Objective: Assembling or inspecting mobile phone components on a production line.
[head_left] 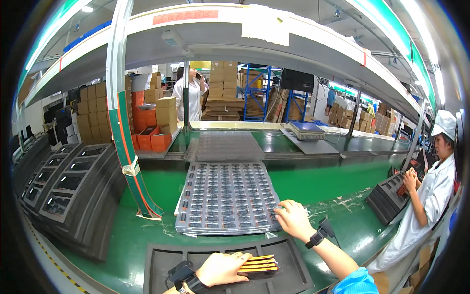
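Here's the left hand [223, 269], low over the black foam tray [152, 269], clamped across the left end of a small stack of black-and-orange strips [262, 264], thumb on the near side, fingers on the far. The strips' long axis runs left to right, free ends pointing right; whether they rest on the foam or hang just above it, one can't tell. And out to the right, the right hand [293, 220] is at the right edge of the clear plastic tray [230, 230], fingertips by the rows of small black parts [211, 225]; whether they pinch one is unclear. From that hand, the strips lie nearer the person and to the left.
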Available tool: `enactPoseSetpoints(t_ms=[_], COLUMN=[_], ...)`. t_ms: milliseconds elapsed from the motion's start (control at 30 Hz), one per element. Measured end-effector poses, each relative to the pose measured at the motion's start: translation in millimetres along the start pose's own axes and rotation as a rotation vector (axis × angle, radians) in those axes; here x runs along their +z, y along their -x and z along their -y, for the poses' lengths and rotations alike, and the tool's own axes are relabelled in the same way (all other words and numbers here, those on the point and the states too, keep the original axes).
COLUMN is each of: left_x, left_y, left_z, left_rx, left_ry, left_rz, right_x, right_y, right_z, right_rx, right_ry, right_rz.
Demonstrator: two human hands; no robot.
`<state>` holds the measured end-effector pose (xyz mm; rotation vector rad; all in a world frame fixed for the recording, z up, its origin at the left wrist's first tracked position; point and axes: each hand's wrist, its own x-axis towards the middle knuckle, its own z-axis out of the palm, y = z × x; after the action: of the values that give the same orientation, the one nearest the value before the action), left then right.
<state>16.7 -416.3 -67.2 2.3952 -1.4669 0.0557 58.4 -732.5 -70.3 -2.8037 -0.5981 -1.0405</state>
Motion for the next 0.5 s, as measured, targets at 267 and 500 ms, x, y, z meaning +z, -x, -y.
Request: enactPoseSetpoints(t_ms=[267,500], left_x=[7.7,3.7], left_y=[3.4,1.0], left_z=[8.0,5.7], left_rx=[0.038,0.032], left_ry=[0.006,0.012], left_rz=[-0.065,-0.032], right_x=[16.2,36.4], right_y=[10.8,-9.0], right_z=[-5.0,-30.9], right_rx=[0.015,0.074], right_ry=[0.042,0.067], right_rz=[0.060,-0.051])
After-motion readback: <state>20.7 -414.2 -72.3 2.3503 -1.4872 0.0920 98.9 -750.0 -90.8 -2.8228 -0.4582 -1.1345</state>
